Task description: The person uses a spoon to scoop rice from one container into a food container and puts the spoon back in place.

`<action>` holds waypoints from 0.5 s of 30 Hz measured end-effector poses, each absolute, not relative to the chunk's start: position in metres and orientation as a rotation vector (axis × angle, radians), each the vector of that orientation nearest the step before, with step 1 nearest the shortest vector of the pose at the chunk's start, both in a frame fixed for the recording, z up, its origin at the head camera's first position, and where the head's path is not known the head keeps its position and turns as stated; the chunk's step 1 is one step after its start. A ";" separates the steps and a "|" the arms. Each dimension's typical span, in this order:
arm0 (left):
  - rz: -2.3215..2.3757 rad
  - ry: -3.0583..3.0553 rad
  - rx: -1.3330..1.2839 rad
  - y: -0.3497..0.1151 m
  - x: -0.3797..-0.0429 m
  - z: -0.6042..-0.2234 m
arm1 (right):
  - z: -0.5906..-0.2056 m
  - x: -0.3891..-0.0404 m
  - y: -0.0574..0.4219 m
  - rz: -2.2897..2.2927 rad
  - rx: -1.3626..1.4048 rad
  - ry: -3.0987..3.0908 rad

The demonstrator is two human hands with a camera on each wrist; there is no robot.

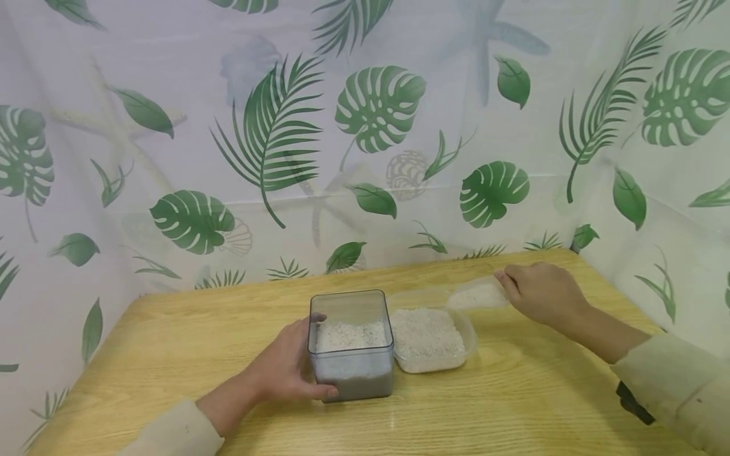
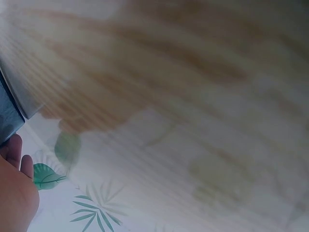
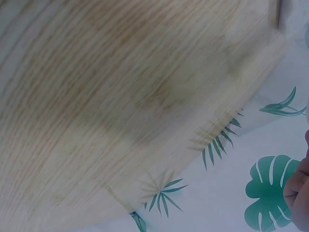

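My left hand grips the left side of a grey see-through square container, thumb on its near side and fingertips behind it. White grains, perhaps rice, fill part of the container. Beside it, on the right, sits a clear shallow plastic tub heaped with similar white grains. My right hand pinches the end of a translucent scoop, which carries white grains above the tub's far right corner. The left wrist view has the left hand at its edge; the right wrist view shows only part of the right hand.
Both containers stand on a wood-grain table. A white leaf-print sheet rises behind the table and along both sides. A dark band shows under the right sleeve.
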State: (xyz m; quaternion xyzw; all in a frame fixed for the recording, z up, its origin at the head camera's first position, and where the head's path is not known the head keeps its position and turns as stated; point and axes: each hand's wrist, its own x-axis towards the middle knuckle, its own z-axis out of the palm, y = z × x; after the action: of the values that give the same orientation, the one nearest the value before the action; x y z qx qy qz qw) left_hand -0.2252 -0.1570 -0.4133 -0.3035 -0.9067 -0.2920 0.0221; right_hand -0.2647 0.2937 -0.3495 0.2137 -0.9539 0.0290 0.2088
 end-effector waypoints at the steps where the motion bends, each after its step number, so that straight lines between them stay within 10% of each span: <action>1: -0.903 -2.811 -0.937 -0.157 -0.225 -0.413 | -0.349 -0.265 0.293 0.076 0.600 -2.638; 15: -0.920 -2.823 -0.932 -0.158 -0.226 -0.414 | -0.348 -0.265 0.294 0.051 0.691 -2.496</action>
State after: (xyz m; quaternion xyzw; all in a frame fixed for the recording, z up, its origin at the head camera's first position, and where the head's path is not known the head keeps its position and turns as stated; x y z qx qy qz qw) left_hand -0.2259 -0.1578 -0.4138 -0.2996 -0.9070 -0.2957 0.0147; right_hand -0.2646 0.2937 -0.3483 0.2568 -0.9272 0.0189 0.2720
